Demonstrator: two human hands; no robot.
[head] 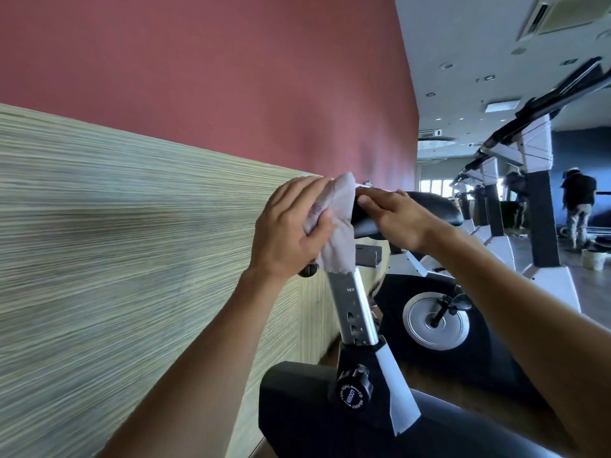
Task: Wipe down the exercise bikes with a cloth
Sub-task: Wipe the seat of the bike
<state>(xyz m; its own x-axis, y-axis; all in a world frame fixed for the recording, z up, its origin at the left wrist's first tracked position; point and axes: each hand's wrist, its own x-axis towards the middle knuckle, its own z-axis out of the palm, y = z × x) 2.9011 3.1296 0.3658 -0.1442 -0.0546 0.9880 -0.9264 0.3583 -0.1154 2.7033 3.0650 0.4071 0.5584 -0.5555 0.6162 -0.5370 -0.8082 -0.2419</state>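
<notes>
Left grip (pixel 291 226) is bunching a pale cloth (pixel 334 223), fingers curled round it and pressing it onto the back end of the black saddle (pixel 426 209), while the right hand (pixel 393 216) is lying flat on the saddle top just beside it, fingers straight and holding nothing. Behind the left grip the striped panel wall (pixel 132 242) is running along with red wall (pixel 231 77) above. Below both hands the silver seat post (pixel 353 309) is dropping into the bike frame, black adjuster knob (pixel 352 391) sitting lower still. Cloth's loose corner is hanging down beside the post.
</notes>
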